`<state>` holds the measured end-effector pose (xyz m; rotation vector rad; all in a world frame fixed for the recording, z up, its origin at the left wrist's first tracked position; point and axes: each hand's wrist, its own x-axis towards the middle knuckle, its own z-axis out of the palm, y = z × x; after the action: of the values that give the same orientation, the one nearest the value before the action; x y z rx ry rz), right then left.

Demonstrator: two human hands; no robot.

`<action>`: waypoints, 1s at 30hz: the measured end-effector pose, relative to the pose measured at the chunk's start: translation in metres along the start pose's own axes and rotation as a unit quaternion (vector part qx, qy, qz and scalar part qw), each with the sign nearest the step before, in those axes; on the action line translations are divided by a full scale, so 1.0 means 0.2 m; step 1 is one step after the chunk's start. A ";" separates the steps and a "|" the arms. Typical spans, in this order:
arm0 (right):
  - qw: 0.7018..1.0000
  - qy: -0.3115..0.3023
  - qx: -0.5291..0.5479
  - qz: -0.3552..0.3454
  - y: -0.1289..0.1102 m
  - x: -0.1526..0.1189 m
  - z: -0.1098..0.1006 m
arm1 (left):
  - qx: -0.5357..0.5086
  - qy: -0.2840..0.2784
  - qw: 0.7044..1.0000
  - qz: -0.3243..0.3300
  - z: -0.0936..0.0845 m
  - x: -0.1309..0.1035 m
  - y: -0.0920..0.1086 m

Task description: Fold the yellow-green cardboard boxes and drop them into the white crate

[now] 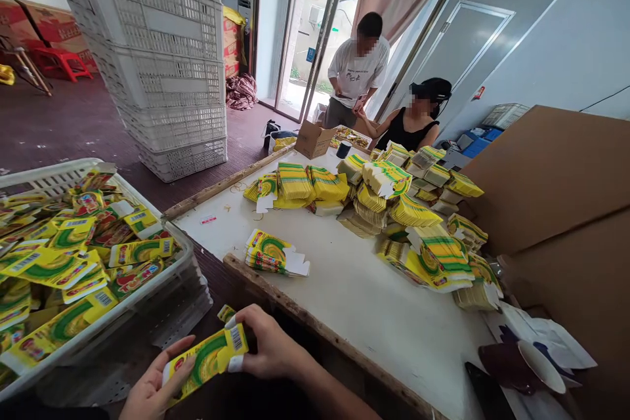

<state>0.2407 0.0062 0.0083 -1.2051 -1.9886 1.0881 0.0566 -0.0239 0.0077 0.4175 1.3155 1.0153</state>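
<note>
A yellow and green box [209, 361] is held between my two hands, below the near edge of the table. My left hand [160, 380] grips its lower left end, thumb across the printed face. At the other end, by the barcode and the white flaps, my right hand [270, 344] has its fingers closed round the box. Beyond them, a small stack of flat cartons [270, 252] lies on the white table [344, 302]. To the left, a white plastic basket [184, 252] holds many similar yellow boxes.
Bundles of flat cartons [428, 249] are piled across the table. Tall stacked white crates [172, 85] stand behind the basket. A dark mug [509, 364] lies tipped at the right. Two people [359, 72] are at the table's far end.
</note>
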 end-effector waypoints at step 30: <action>0.923 0.282 -0.240 0.107 0.18 0.24 -0.38 | -0.006 0.055 0.995 0.079 -0.08 0.09 0.21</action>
<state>0.2959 0.0852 0.0194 -1.7816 -1.7222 0.2621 0.0245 0.0093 0.0250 0.4673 1.3917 1.1908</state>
